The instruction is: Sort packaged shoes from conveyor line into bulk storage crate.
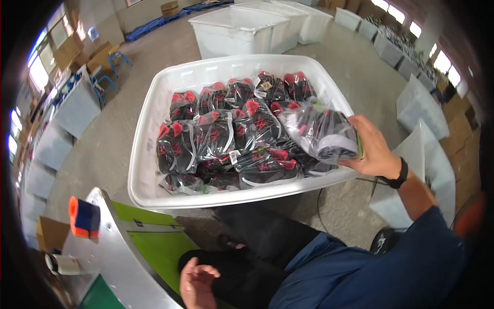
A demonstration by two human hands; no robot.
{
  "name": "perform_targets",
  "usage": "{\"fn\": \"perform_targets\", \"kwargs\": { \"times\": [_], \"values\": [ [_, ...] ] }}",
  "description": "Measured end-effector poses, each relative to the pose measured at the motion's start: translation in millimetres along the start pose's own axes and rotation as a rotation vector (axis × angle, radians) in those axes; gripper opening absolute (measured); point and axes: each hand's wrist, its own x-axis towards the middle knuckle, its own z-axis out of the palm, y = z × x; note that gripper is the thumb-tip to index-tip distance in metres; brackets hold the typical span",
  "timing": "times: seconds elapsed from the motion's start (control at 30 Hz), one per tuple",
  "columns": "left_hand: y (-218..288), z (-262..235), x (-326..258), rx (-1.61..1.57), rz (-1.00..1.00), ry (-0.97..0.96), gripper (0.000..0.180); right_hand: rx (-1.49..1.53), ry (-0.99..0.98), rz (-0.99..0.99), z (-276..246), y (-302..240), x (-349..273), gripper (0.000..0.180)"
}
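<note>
Over the white bin's right rim, my right hand pinches a bagged shoe; I should support its underside. Left hand hangs near, fingers loosely spread.

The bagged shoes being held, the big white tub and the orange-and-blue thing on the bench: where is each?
bagged pair of shoes (324, 135), head view, middle of the clear bag.
white plastic tub (141, 154), head view, left wall.
orange-and-blue tool (85, 218), head view, blue body.
</note>
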Motion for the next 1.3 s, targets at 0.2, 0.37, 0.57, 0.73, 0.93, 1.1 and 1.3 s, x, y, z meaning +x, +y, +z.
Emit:
{"fn": "perform_targets", "kwargs": {
  "times": [0.2,0.37,0.57,0.73,0.93,1.1,1.3],
  "values": [
    [-2,-5,8,0.061,0.041,0.19,0.068,0.127,-0.419,0.262,52,55,-25,0.082],
    [0,-3,8,0.121,0.031,0.201,0.066,-0.021,-0.455,0.118,102,103,-39,0.077],
    [1,-10,6,-0.026,0.004,0.097,0.055,-0.137,-0.579,0.179,135,111,-34,0.086],
    [3,-7,8,-0.006,0.008,0.073,0.055,-0.226,-0.568,0.069,164,118,-34,0.086],
    [2,-12,5,0.008,0.02,0.069,0.055,-0.174,-0.85,-0.016,178,144,-11,0.08],
    [1,-4,11,0.139,0.034,0.214,0.063,-0.102,-1.106,0.268,155,137,47,0.067],
    [2,-19,11,0.025,0.009,0.095,0.055,0.005,-0.419,0.042,199,137,8,0.074]
  ]
}}
